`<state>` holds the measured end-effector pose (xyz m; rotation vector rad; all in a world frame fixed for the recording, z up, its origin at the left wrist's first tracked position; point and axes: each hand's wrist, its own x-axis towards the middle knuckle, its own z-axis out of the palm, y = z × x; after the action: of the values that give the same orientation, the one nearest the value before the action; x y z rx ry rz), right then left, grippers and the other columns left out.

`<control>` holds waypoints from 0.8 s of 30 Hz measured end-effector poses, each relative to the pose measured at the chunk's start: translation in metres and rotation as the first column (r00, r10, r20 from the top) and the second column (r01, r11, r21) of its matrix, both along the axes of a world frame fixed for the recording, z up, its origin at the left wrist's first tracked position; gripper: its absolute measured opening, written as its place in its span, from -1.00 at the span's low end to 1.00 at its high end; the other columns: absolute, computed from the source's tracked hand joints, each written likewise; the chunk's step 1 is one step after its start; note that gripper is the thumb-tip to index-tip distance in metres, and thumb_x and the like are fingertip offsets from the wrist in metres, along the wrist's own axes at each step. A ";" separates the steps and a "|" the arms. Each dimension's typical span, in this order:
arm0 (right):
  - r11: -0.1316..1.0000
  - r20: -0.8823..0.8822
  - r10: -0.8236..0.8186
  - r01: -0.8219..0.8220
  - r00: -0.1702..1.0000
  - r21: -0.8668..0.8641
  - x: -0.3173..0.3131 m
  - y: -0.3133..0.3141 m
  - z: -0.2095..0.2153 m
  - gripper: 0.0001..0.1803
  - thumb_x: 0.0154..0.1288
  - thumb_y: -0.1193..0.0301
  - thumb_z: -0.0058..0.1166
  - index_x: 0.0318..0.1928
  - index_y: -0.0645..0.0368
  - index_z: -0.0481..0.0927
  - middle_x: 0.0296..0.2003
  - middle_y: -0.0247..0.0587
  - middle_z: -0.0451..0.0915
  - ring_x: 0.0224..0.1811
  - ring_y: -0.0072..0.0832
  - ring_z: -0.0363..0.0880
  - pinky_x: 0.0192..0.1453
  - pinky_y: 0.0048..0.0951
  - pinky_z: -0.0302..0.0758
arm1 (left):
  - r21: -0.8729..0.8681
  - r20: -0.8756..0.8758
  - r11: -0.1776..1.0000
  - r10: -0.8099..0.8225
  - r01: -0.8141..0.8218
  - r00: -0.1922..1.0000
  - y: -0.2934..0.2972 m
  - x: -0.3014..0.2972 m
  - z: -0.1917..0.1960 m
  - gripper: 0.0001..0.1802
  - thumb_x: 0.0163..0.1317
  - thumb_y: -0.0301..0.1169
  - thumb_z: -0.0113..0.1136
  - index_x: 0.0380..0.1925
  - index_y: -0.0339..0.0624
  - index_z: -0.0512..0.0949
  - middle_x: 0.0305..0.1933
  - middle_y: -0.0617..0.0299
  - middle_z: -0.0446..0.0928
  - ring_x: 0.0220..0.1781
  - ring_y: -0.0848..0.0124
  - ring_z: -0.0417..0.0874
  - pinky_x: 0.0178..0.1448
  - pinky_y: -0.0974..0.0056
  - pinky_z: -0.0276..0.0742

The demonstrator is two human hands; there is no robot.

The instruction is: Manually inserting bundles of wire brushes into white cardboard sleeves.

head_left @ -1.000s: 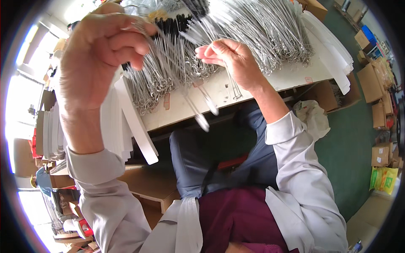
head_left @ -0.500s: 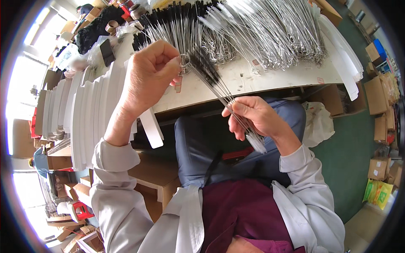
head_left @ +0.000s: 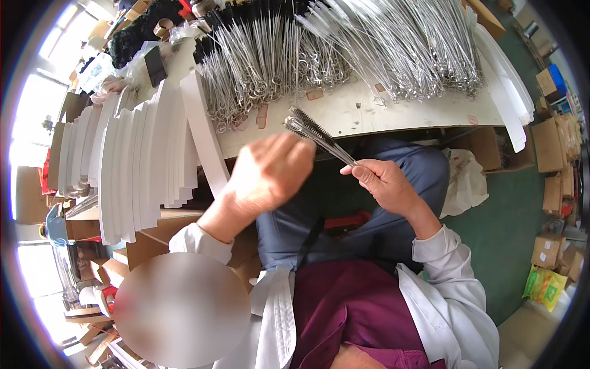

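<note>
1. White card strips [head_left: 141,160] stand stacked along the table's left edge.
2. The left hand [head_left: 270,175], blurred, is loosely curled beside the brush tips; whether it grips anything I cannot tell.
3. The right hand [head_left: 384,184] pinches a small bundle of wire brushes [head_left: 316,135] over the lap.
4. Many loose wire brushes [head_left: 369,55] remain heaped on the white table [head_left: 393,114], so much sorting looks left.

White workbench [head_left: 362,114], wire brush heaps [head_left: 344,49], white card strips [head_left: 141,160]

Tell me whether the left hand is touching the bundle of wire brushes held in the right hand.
Cannot tell. In the head view the left hand is blurred and overlaps the near part of the wire brushes, which the right hand grips, so neither contact nor gap shows.
</note>
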<state>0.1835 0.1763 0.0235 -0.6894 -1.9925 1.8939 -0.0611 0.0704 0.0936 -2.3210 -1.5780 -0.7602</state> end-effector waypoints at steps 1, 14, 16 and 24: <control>0.994 0.024 -0.050 0.048 0.998 0.102 0.000 -0.001 -0.005 -0.63 0.61 0.20 0.06 -0.03 0.27 0.73 -0.59 -0.44 0.37 -0.52 -0.72 0.23 -0.46 -0.51 0.24 | -0.046 -0.036 0.999 0.012 -0.013 0.999 -0.002 0.006 -0.007 -0.75 0.06 -0.55 0.43 -0.24 -0.22 0.60 -0.31 0.13 0.64 -0.38 0.18 0.71 -0.29 0.15 0.65; 0.991 0.128 -0.079 0.063 0.989 0.120 0.015 0.005 -0.014 -0.61 0.63 0.20 0.04 -0.09 0.32 0.72 -0.62 -0.49 0.25 -0.54 -0.73 0.15 -0.48 -0.50 0.15 | -0.424 -0.249 0.240 0.896 -0.873 0.367 -0.048 -0.062 -0.039 -0.37 0.09 -0.06 0.56 -0.16 -0.40 0.51 -0.23 -0.24 0.67 -0.13 -0.15 0.75 -0.03 -0.04 0.68; 0.983 0.090 -0.070 0.053 0.994 0.175 0.010 0.002 -0.017 -0.60 0.62 0.19 0.05 -0.11 0.32 0.72 -0.61 -0.46 0.27 -0.53 -0.71 0.17 -0.48 -0.49 0.17 | -0.416 -0.221 0.234 0.911 -0.879 0.347 -0.051 -0.071 -0.046 -0.33 0.04 -0.10 0.60 -0.14 -0.42 0.46 -0.23 -0.28 0.66 -0.17 -0.12 0.76 0.00 -0.04 0.69; 0.991 0.128 -0.041 0.024 0.991 0.132 0.018 -0.008 -0.015 -0.60 0.63 0.19 0.03 -0.11 0.30 0.73 -0.61 -0.45 0.27 -0.52 -0.70 0.18 -0.47 -0.48 0.19 | -0.595 0.190 0.299 0.954 -0.746 0.231 -0.079 -0.084 -0.057 -0.53 0.13 -0.34 0.32 -0.06 -0.50 0.50 -0.26 -0.14 0.67 -0.27 0.08 0.75 -0.06 0.08 0.73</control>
<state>0.2018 0.1685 0.0086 -0.8229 -2.1487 1.7223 -0.1455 -0.0081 0.0367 -0.8326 -3.0640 -0.7862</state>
